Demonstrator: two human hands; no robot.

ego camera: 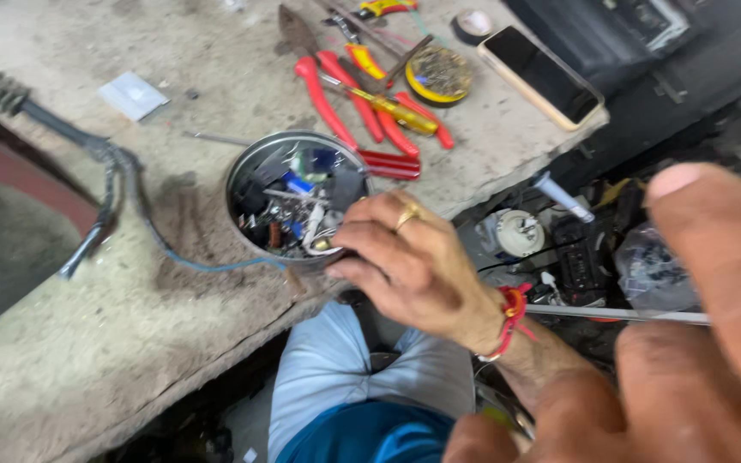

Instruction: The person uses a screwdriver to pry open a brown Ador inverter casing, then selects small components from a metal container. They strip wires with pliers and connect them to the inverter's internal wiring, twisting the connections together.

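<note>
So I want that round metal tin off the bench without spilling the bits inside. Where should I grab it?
Grip the round metal tin around its outer wall, coming from the bench's near edge, where a hand already rests on its rim. It stands upright, open-topped and full of loose parts, so keep it level.

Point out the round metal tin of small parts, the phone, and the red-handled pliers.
round metal tin [250, 167]: head view, on its left rim.
phone [540, 75]: head view, on the middle of its dark screen.
red-handled pliers [326, 101]: head view, on the left red handle.
</note>
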